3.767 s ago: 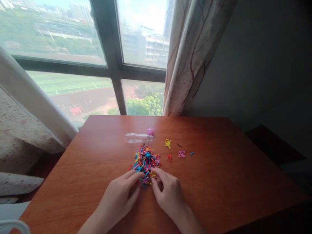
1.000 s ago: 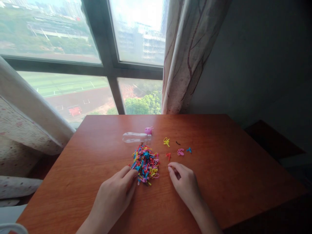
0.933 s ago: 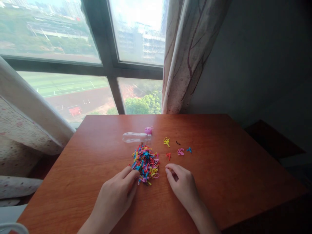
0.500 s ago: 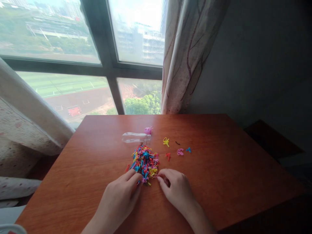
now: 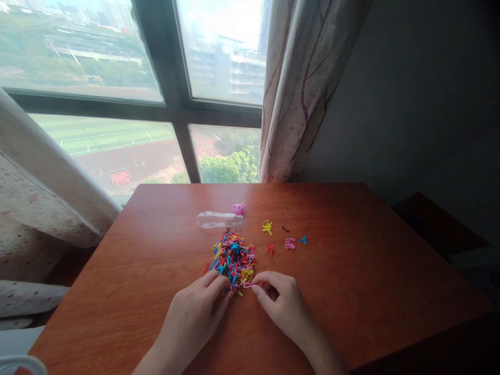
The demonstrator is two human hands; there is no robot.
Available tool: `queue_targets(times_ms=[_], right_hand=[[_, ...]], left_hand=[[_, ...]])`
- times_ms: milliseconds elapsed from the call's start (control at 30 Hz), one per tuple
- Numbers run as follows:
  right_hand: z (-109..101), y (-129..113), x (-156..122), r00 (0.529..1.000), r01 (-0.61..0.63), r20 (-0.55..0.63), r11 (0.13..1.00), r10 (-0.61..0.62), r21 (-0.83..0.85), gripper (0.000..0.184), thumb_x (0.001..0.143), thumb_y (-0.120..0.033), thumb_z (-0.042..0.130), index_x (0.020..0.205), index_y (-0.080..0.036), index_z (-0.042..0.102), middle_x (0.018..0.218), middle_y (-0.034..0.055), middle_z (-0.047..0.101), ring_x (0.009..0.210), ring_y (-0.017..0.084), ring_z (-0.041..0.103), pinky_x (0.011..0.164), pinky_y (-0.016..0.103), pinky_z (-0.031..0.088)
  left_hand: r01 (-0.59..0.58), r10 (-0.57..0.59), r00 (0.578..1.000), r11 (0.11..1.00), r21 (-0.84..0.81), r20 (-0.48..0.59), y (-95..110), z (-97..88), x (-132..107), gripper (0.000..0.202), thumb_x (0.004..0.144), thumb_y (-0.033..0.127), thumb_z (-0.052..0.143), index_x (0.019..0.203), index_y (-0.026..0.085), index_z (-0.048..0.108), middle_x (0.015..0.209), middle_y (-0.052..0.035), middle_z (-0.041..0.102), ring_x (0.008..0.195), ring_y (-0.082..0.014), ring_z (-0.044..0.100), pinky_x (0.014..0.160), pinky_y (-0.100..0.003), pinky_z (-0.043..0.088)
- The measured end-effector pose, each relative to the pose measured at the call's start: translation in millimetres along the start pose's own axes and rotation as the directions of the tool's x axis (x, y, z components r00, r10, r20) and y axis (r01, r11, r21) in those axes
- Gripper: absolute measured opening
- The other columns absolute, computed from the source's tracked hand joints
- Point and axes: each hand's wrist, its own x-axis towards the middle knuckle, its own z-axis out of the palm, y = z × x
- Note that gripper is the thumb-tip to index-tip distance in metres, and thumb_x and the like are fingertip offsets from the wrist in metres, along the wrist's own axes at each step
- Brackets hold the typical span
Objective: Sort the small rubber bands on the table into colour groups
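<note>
And here's the right hand, thumb and forefinger pinched together on a pink elastic band, its loop poking out beside the lower right edge of the mixed heap of elastic bands. That's a clamped grip, no doubt about it. Over on the other side, the left hand is right up at the near left edge of the heap, fingertips in among the bands — whether that grip has closed on one, I can't tell from here.

Now the score on the desk! Off to the right of the heap lie five little lots, each in one colour: yellow bands, a small black band, red bands, pink bands and blue bands, all apart from one another. So a start has been made, I'd judge, but only a start: each lot is tiny, and the great bulk lies jumbled in the heap, every colour tangled together. The pinched pink one isn't among its matching lot yet.

Behind the heap, a transparent bottle lies on its side, with a pink cap just beyond its neck — off the bottle.
</note>
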Motion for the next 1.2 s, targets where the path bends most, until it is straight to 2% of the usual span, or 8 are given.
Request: queue_targets(times_ms=[200, 300, 400, 533, 700, 833, 967, 1200], right_hand=[[0.9, 2.4, -2.3, 1.000, 0.009, -0.021, 1.000, -0.010, -0.025, 0.014, 0.089, -0.023, 0.058, 0.087, -0.021, 0.071, 0.069, -0.0012, 0.066, 0.058, 0.012, 0.057, 0.056, 0.020, 0.041], [-3.4, 9.0, -0.7, 0.997, 0.005, -0.072, 0.999, -0.009, -0.053, 0.014, 0.089, -0.024, 0.057, 0.087, -0.021, 0.071, 0.071, -0.0004, 0.067, 0.059, 0.013, 0.058, 0.057, 0.020, 0.042], [-16.9, 21.7, 5.3, 0.984, -0.034, -0.178, 0.991, 0.010, -0.131, 0.017, 0.090, -0.029, 0.056, 0.085, -0.020, 0.070, 0.065, -0.0009, 0.064, 0.055, 0.013, 0.056, 0.054, 0.021, 0.040], [-44.3, 42.5, 16.9, 0.949, -0.102, -0.316, 0.939, -0.008, -0.330, 0.023, 0.092, -0.036, 0.054, 0.088, -0.020, 0.071, 0.061, -0.0006, 0.062, 0.054, 0.014, 0.056, 0.055, 0.023, 0.040], [-64.4, 59.9, 29.0, 0.934, -0.164, -0.356, 0.854, -0.026, -0.494, 0.028, 0.093, -0.043, 0.053, 0.086, -0.022, 0.070, 0.059, 0.0002, 0.062, 0.054, 0.016, 0.057, 0.054, 0.025, 0.036], [-63.4, 65.3, 32.8, 0.935, -0.168, -0.353, 0.826, -0.040, -0.539, 0.033, 0.094, -0.047, 0.049, 0.090, -0.022, 0.071, 0.059, 0.0012, 0.063, 0.054, 0.017, 0.057, 0.052, 0.026, 0.033], [-60.6, 64.1, 32.0, 0.936, -0.167, -0.348, 0.817, -0.044, -0.552, 0.033, 0.095, -0.045, 0.048, 0.093, -0.022, 0.071, 0.060, 0.0012, 0.063, 0.054, 0.017, 0.057, 0.052, 0.026, 0.032], [-54.6, 49.1, 28.1, 0.940, -0.139, -0.339, 0.867, -0.036, -0.479, 0.025, 0.093, -0.036, 0.051, 0.098, -0.021, 0.071, 0.066, 0.0008, 0.067, 0.058, 0.016, 0.061, 0.058, 0.026, 0.039]], left_hand=[[-0.029, 0.029, 0.999, 0.999, -0.027, -0.017, -1.5, -0.2, -0.4, 0.021, 0.096, 0.024, 0.043, 0.095, 0.027, 0.063, 0.095, -0.0011, 0.069, 0.079, -0.0179, 0.070, 0.066, -0.025, 0.050], [-0.028, 0.027, 0.999, 0.999, -0.027, -0.024, -3.2, 0.3, -2.2, 0.021, 0.095, 0.024, 0.043, 0.096, 0.027, 0.063, 0.095, -0.0012, 0.069, 0.078, -0.0180, 0.070, 0.065, -0.026, 0.050], [-0.029, 0.029, 0.999, 0.999, -0.016, -0.040, -5.4, 0.7, -4.7, 0.021, 0.094, 0.023, 0.043, 0.096, 0.027, 0.064, 0.094, -0.0012, 0.069, 0.077, -0.0181, 0.070, 0.064, -0.026, 0.050], [-0.033, 0.031, 0.998, 0.999, -0.021, -0.060, -7.6, 0.5, -6.8, 0.020, 0.094, 0.023, 0.043, 0.095, 0.027, 0.063, 0.093, -0.0006, 0.069, 0.076, -0.0175, 0.070, 0.063, -0.025, 0.050], [-0.028, 0.025, 0.997, 0.999, -0.037, -0.071, -8.0, 0.2, -6.0, 0.019, 0.095, 0.025, 0.044, 0.096, 0.027, 0.064, 0.094, -0.0007, 0.069, 0.078, -0.0168, 0.070, 0.063, -0.024, 0.050], [-0.031, 0.027, 0.998, 0.998, -0.053, -0.062, -8.6, 0.7, -5.8, 0.020, 0.096, 0.026, 0.043, 0.097, 0.027, 0.064, 0.095, -0.0009, 0.069, 0.079, -0.0167, 0.070, 0.064, -0.024, 0.050], [-0.035, 0.031, 0.997, 0.998, -0.053, -0.064, -9.0, 0.4, -6.8, 0.020, 0.096, 0.025, 0.044, 0.097, 0.027, 0.064, 0.095, -0.0007, 0.069, 0.080, -0.0168, 0.070, 0.063, -0.024, 0.050], [-0.039, 0.033, 0.996, 0.997, -0.067, -0.080, -8.7, 1.0, -7.6, 0.021, 0.095, 0.023, 0.043, 0.096, 0.026, 0.064, 0.093, -0.0008, 0.069, 0.079, -0.0162, 0.070, 0.065, -0.023, 0.050]])
